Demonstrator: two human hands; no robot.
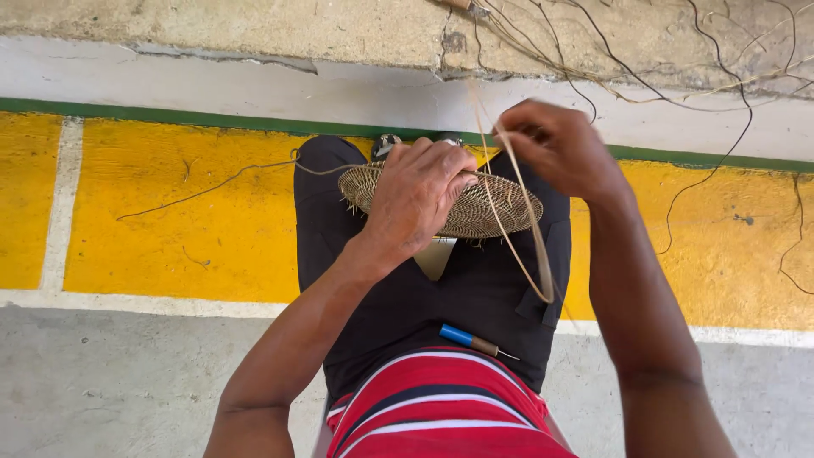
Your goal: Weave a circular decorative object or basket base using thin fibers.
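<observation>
A flat round woven disc (492,212) of tan fibre rests on my knees, over dark trousers. My left hand (420,199) lies on top of the disc and grips it, covering its middle. My right hand (555,144) is raised just beyond the disc's far right edge, fingers pinched on a thin tan fibre strand (530,263). That strand loops down past the disc toward my right thigh. A blue-handled awl (471,339) lies across my lap near my red-striped shirt.
A loose bundle of long thin fibres (636,76) sprawls over the concrete ledge at the top right. Yellow painted floor (170,212) with white lines and a green stripe lies under my legs. Stray strands trail on the yellow at left and right.
</observation>
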